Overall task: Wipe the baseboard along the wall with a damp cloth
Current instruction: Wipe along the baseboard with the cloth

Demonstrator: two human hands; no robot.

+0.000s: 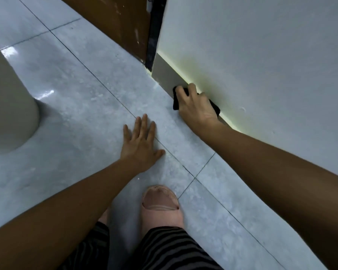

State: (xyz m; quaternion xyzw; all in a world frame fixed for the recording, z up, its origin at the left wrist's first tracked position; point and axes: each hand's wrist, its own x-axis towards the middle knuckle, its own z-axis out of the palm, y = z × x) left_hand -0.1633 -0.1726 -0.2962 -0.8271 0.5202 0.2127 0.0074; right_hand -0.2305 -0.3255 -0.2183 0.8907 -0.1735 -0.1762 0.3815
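The black cloth [195, 100] is pressed against the grey baseboard [165, 75] by the closed right hand [196, 106]. The baseboard's long axis is seen running up-left towards the door frame [154, 36], its unwiped length lying ahead. The left hand [141, 145] is spread flat on the tiled floor [76, 84], farther from the wall.

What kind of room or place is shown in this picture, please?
Probably indoors in a home, near a doorway: a pale tiled floor, a painted wall with a grey baseboard, and a brown wooden door at the wall's end.

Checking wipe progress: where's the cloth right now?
Upper right of the head view: the black cloth is pressed against the baseboard under the right hand, near the wall's corner.
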